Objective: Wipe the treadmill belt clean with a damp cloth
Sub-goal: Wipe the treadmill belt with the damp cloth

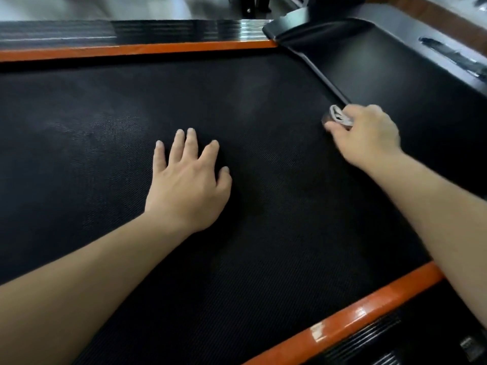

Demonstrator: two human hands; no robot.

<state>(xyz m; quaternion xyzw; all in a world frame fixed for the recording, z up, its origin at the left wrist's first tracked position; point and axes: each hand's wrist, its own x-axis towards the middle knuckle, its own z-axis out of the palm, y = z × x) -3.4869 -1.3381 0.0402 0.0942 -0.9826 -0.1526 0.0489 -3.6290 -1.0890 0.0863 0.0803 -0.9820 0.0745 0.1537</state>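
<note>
The black textured treadmill belt (105,154) fills most of the head view. My left hand (188,180) lies flat on the belt near the middle, fingers spread and straight. My right hand (369,135) reaches to the belt's far right end and grips a small bunched grey cloth (338,117). The cloth sits against the belt right beside the edge of the black motor cover (395,75). Most of the cloth is hidden under my fingers.
Orange side rails run along the far edge (131,50) and the near right edge (355,320) of the belt. Ribbed black foot strips lie outside both rails. A grey floor and dark machine bases show at the top.
</note>
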